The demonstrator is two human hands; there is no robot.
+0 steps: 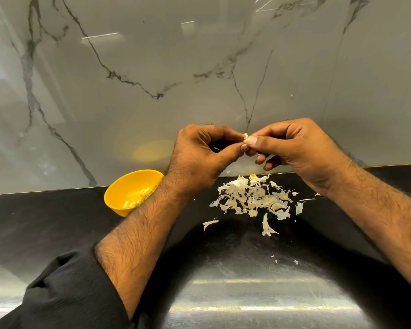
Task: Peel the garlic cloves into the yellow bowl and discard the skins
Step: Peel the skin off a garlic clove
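Fingers [233, 136] of both hands pinch one garlic clove [245, 137] above the skins [254, 198] beside the yellow bowl [128, 186].

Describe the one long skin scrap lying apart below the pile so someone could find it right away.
On the black counter, find the pile of skins below the hands. Just below its right side lies a long white scrap, standing nearly upright in the view. Unlike the curled scrap to its left, it is narrow and pointed.
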